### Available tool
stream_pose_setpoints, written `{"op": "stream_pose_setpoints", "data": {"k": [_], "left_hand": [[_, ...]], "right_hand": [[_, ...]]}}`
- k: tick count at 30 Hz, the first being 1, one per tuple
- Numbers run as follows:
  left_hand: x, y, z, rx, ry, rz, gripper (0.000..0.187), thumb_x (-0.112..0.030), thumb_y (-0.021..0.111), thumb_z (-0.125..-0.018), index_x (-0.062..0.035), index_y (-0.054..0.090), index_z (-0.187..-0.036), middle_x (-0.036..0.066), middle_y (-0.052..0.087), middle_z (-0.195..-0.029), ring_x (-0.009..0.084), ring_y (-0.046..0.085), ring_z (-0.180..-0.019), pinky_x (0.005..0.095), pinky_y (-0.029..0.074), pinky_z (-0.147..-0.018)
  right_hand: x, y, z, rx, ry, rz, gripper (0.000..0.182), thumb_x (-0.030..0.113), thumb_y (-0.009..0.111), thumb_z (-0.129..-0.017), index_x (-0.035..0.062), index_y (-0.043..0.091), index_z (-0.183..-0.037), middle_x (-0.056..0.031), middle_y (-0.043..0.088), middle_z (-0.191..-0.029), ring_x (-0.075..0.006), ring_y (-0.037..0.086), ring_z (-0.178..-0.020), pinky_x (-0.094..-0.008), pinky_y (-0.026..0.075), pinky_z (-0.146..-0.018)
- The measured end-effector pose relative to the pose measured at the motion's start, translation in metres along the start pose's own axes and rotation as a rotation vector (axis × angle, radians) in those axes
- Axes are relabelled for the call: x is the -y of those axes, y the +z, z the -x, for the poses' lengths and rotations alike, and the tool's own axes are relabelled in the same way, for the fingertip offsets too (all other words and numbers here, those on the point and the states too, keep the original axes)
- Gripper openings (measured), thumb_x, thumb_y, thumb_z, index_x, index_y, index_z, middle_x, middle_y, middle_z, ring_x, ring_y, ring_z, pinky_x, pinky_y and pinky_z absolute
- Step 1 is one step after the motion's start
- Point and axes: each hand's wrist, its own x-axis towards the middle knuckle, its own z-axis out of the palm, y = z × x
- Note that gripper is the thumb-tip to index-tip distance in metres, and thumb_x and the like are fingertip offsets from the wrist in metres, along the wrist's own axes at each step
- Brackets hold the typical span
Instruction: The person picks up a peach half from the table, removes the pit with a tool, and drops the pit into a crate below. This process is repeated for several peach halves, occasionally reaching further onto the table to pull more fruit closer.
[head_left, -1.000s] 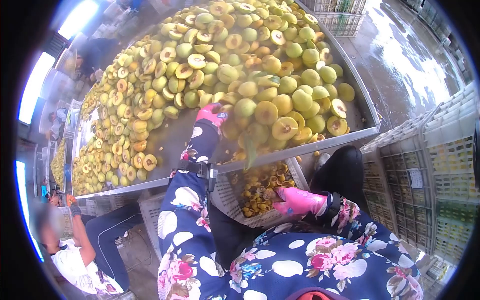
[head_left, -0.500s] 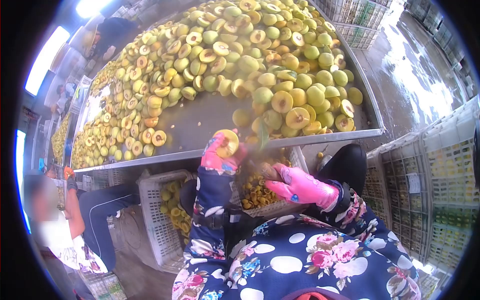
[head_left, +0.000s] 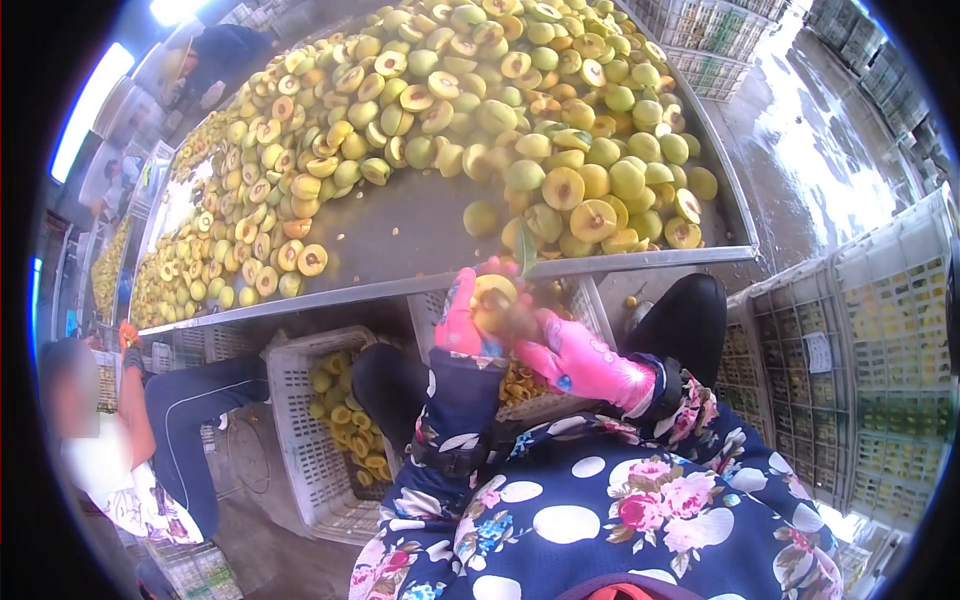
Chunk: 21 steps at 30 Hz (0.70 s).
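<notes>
My left hand (head_left: pixel 462 318), in a pink glove, is closed around a yellow peach half (head_left: pixel 493 297) just below the table's near edge. My right hand (head_left: pixel 590 366), also pink-gloved, is shut on a blurred brown tool (head_left: pixel 522 322) that meets the peach half; its tip cannot be made out. Under both hands stands a white crate (head_left: pixel 597 305) with small yellow-brown pieces (head_left: pixel 522 386) in it. Halved peaches (head_left: pixel 594 220) with brown centres lie heaped on the metal table (head_left: pixel 400 235) in front of me.
Left of my knee a white crate (head_left: pixel 295 425) holds peach halves (head_left: pixel 355 430). A co-worker (head_left: pixel 120 430) sits at the far left, and another person (head_left: pixel 215 65) is across the table. Stacked crates (head_left: pixel 850 350) stand at the right. A green leaf (head_left: pixel 525 247) hangs at the table edge.
My left hand has moved right and slightly down with the peach half. My right hand has shifted slightly left, bringing the brown tool up to the fruit. The view has shifted slightly.
</notes>
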Motion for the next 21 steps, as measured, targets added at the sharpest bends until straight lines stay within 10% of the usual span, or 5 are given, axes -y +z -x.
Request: {"op": "stream_pose_setpoints", "data": {"k": [21], "left_hand": [[0.027,0.003,0.003,-0.113,0.141,-0.255,0.03,-0.024,0.042,-0.093,-0.0002,0.052,-0.109,0.013,0.059,-0.101,0.0204,0.058,-0.08,0.0324,0.049,-0.071]], "right_hand": [[-0.053,0.009,-0.007,0.051,-0.206,0.116,0.023,0.018,0.046,-0.089,-0.0038,0.044,-0.096,-0.01,0.055,-0.074,-0.0206,0.053,-0.057,-0.0318,0.041,-0.049]]}}
